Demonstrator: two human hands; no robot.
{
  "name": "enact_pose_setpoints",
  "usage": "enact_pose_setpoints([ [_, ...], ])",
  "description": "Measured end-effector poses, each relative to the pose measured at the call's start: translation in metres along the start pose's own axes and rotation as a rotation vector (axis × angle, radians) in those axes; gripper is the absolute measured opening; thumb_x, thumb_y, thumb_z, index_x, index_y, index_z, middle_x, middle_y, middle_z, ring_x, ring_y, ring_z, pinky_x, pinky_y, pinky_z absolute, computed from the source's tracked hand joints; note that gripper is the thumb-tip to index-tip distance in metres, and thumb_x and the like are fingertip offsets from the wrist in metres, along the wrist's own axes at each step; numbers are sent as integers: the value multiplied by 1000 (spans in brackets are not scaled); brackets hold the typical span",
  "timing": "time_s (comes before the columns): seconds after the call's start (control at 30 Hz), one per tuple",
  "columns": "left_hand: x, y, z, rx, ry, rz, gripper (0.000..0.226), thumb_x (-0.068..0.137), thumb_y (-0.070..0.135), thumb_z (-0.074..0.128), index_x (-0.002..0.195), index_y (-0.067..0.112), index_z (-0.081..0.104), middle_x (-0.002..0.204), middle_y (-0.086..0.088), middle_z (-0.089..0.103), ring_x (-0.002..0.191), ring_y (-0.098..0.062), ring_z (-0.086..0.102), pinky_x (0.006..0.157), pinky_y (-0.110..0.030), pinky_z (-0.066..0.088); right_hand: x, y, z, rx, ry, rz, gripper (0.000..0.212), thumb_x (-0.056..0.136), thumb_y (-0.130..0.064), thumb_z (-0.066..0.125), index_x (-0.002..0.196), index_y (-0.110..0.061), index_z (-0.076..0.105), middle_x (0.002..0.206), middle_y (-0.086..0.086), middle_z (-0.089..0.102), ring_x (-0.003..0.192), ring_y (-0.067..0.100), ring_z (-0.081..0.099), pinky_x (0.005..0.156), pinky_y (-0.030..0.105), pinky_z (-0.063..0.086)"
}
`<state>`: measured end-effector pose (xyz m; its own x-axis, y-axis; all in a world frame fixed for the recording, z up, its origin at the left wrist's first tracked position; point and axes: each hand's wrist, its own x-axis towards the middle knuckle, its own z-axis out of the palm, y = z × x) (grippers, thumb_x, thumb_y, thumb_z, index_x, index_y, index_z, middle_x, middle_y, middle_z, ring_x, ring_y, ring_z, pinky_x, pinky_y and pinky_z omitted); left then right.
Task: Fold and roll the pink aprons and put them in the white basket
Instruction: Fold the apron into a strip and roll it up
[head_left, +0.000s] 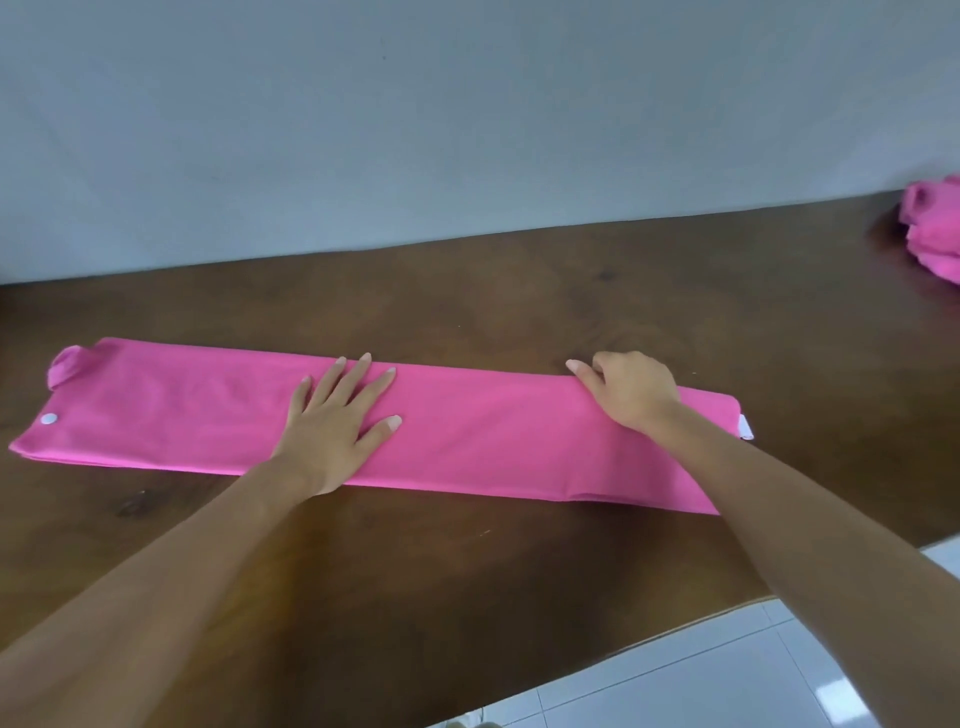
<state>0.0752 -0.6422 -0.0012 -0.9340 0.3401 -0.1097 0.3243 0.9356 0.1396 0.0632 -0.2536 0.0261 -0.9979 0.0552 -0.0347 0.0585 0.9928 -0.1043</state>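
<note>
A pink apron (483, 436) lies folded into a long narrow strip across the brown wooden table (467, 291), running left to right. A white snap button shows near its left end and a white label sticks out at its right end. My left hand (337, 421) presses flat on the middle of the strip with fingers spread. My right hand (631, 389) rests on the strip's far edge toward the right end, fingers curled over that edge. The white basket is not in view.
More pink aprons (935, 234) lie in a heap at the table's far right, cut off by the frame. A pale wall runs behind the table. White floor tiles (701, 675) show past the table's near right edge.
</note>
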Motion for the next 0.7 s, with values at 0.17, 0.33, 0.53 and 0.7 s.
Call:
enact_pose_setpoints([
  [0.17, 2, 8, 0, 74, -26, -51, 82, 83, 76, -15, 158, 44, -13, 169, 8, -15, 156, -20, -16, 125, -56, -3, 8, 3, 7, -123, 104, 3, 48, 104, -54, 36, 85, -13, 53, 76, 5, 64, 74, 30, 62, 61, 35, 41],
  [0.33, 1, 9, 3, 75, -1, -64, 76, 88, 74, -11, 159, 44, -11, 169, 8, -13, 156, -21, -13, 125, -56, -2, 3, -35, -2, 7, 268, 16, 21, 101, -28, 53, 96, -10, 60, 97, 9, 63, 94, 30, 55, 80, 42, 44],
  [0.53, 1, 5, 0, 16, 24, -20, 63, 103, 60, 8, 162, 39, 2, 170, 9, -2, 157, -19, -4, 126, -52, 5, -42, -160, -2, 408, 70, -174, 35, 106, -23, 42, 136, -9, 55, 137, 9, 57, 129, 24, 50, 110, 39, 40],
  [0.7, 0, -31, -11, 30, 41, 127, 71, 99, 60, 4, 163, 30, 10, 170, 9, 9, 155, -14, 10, 123, -40, 16, -53, -221, 23, 360, -135, -68, 56, 110, -37, 25, 161, -17, 15, 169, 6, 9, 156, 23, 5, 127, 40, 10],
])
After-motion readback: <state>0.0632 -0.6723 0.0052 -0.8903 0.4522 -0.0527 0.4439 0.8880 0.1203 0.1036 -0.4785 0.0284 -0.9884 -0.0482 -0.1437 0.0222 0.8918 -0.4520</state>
